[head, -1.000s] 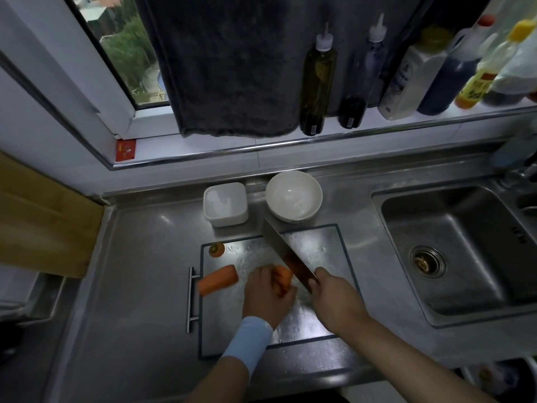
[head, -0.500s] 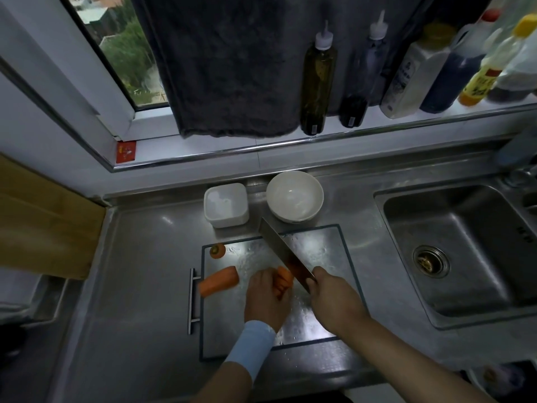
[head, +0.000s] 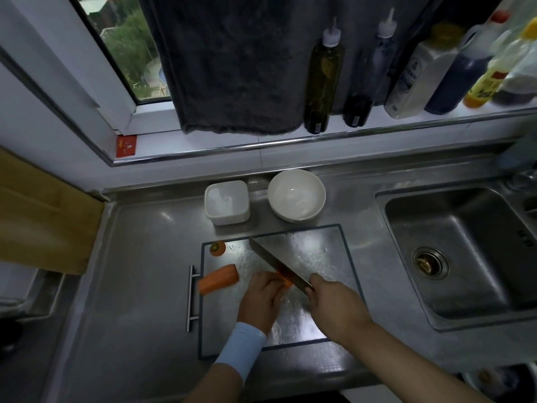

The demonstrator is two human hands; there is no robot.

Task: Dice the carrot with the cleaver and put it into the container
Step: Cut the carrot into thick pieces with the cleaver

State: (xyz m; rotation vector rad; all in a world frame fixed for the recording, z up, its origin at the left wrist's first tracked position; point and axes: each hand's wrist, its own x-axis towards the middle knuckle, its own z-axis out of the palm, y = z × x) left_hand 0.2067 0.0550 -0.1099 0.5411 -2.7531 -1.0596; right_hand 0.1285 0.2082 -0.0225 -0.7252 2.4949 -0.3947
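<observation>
Item: carrot piece (head: 284, 281), on steel cutting board (head: 325, 257), pinned under curled left hand (head: 260, 301); cleaver (head: 279, 267), gripped in right hand (head: 334, 306), blade resting across its right end, immediately right of the left fingertips; second carrot half (head: 218, 279) lies left; square white container (head: 227, 202) behind the board.

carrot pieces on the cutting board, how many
3: stem end at the cutting board's far-left corner, long chunk by its left edge, one piece under the left hand at the cleaver; the hand may hide more.
</observation>
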